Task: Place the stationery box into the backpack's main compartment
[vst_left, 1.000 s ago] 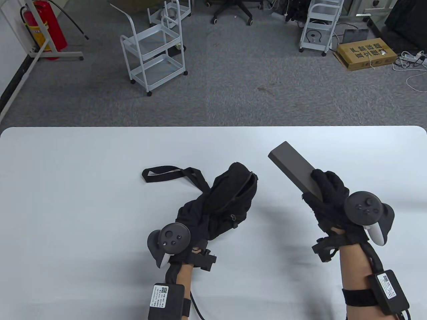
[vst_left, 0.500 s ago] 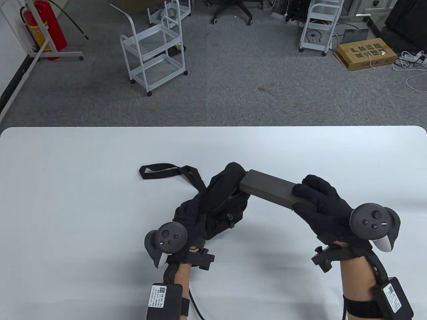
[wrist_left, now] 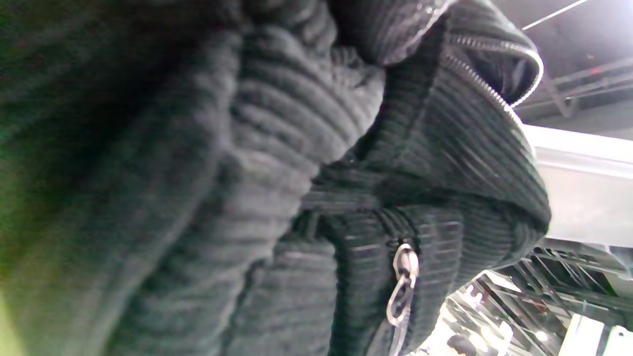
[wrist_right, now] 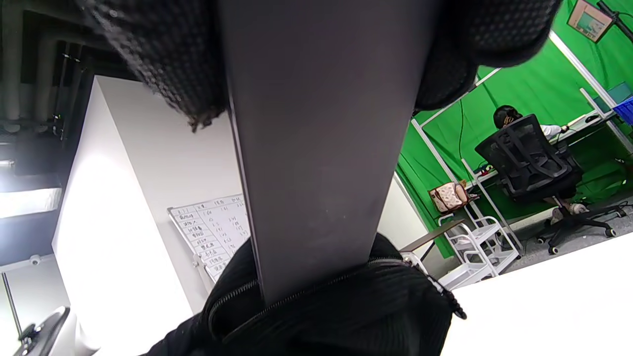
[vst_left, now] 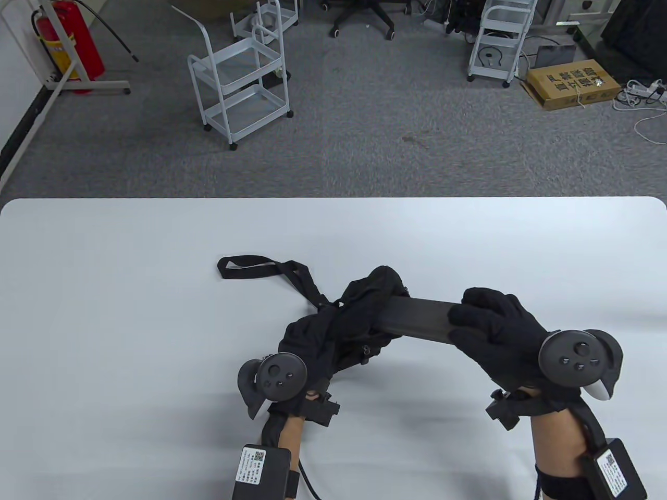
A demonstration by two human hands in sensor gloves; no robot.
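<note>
A small black corduroy backpack lies on the white table, its zippered top opening facing right. My left hand grips the backpack's lower fabric and holds it up; the fabric and a zipper pull fill the left wrist view. My right hand grips the right end of the long dark grey stationery box. The box's left end is inside the open zipper mouth, as the right wrist view shows, with the backpack's zip edge around it.
The backpack's strap loops out to the left on the table. Beyond the table's far edge are white carts, a cardboard box and a fire extinguisher on the grey floor.
My right hand swung the box from pointing up-left to lying level and moved it left, so its end went into the backpack's opening. My left hand shifted slightly right with the bag.
</note>
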